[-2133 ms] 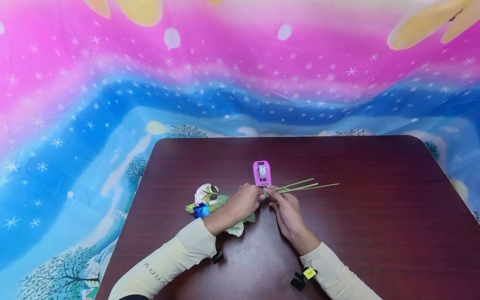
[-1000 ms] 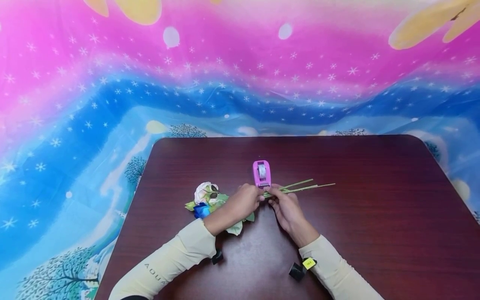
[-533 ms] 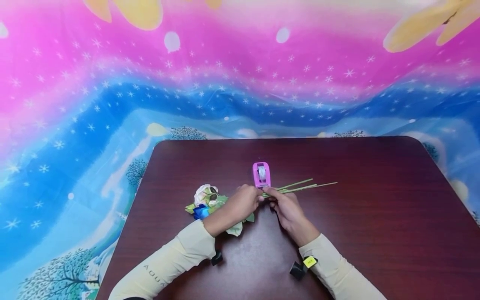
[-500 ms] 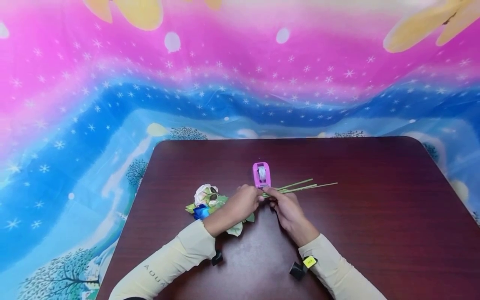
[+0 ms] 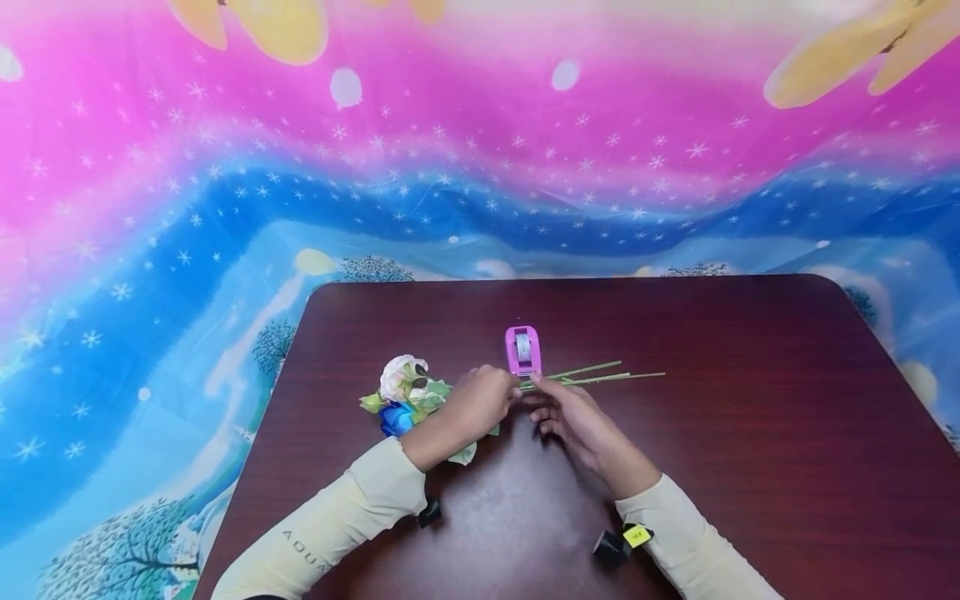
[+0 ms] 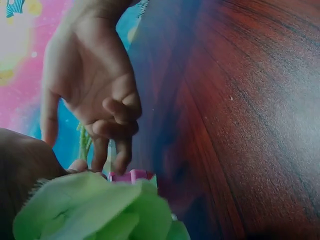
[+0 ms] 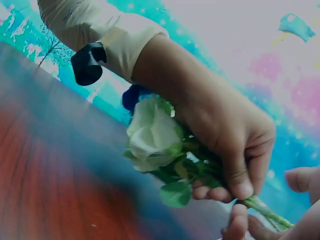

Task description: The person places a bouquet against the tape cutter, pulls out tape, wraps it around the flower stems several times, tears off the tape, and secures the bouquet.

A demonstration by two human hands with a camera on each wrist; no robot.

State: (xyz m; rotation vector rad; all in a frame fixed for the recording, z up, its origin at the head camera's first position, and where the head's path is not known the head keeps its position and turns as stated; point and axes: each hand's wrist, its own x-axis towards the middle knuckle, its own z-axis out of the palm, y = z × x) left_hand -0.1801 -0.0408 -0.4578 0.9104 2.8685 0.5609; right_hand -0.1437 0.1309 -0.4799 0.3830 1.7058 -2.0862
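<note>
My left hand [image 5: 483, 398] grips a bunch of flower stems [image 5: 607, 377] just below the leaves. At its left end are a white rose [image 5: 401, 377] and a blue flower [image 5: 396, 419], partly hidden by the forearm. Beside the stems, my right hand [image 5: 577, 417] has its thumb apart from its loosely bent fingers, as the left wrist view shows. Those fingertips reach down by the pink tape dispenser [image 6: 132, 175], near a thin translucent strip [image 6: 112, 150]. In the right wrist view, the left thumb presses the stems [image 7: 265, 212], with right fingertips right below.
The dark red-brown table [image 5: 750, 433] reaches to a printed cloth backdrop [image 5: 480, 192] in pink and blue. Black wrist cameras [image 5: 611, 546] are strapped to the sleeves. A roll of tape [image 5: 522, 347] sits in the dispenser behind the hands.
The right hand has loosened from the stems, its thumb and fingers spreading, and its wrist has shifted slightly right. The bunch has moved a little left with the left hand.
</note>
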